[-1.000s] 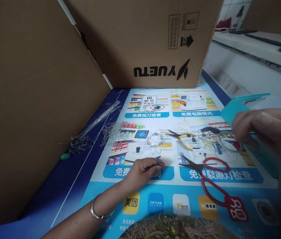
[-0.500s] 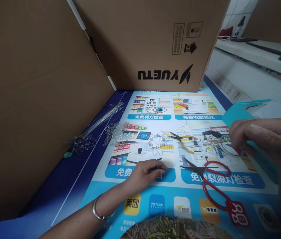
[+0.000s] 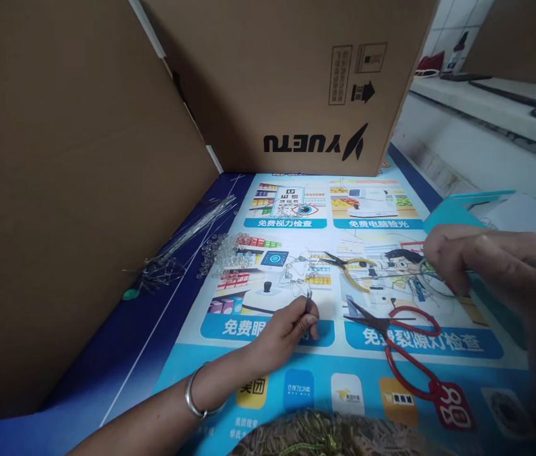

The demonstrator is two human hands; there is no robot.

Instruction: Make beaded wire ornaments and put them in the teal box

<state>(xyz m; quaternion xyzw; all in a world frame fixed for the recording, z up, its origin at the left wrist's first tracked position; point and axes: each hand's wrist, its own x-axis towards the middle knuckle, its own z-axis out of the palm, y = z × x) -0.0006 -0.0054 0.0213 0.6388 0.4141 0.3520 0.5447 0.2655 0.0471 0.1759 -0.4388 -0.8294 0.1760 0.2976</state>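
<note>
My left hand point(image 3: 286, 332), with a silver bangle at its wrist, is closed around a small dark pointed tool point(image 3: 309, 303). Its narrow tip points up and away from me; the rest is hidden in the fingers. At the right, my right hand point(image 3: 495, 266) pinches a thin wire point(image 3: 419, 274) that stretches leftward over the mat. Just beyond my left hand lies a cluster of looped wire and clear beads point(image 3: 299, 269). Between the hands lie yellow-handled pliers point(image 3: 357, 273) and, nearer me, red-handled scissors point(image 3: 412, 361), their blades pointing left.
A pile of clear beads point(image 3: 227, 254) lies left of the wire loops, beside a bundle of thin wires point(image 3: 196, 231) and a green piece point(image 3: 131, 294). Cardboard walls point(image 3: 268, 82) stand at the left and back. A turquoise folder point(image 3: 452, 212) lies behind my right hand.
My left hand has turned and risen slightly, so the dark tool's tip now points upward. My right hand has shifted a little to the left, and the wire with it.
</note>
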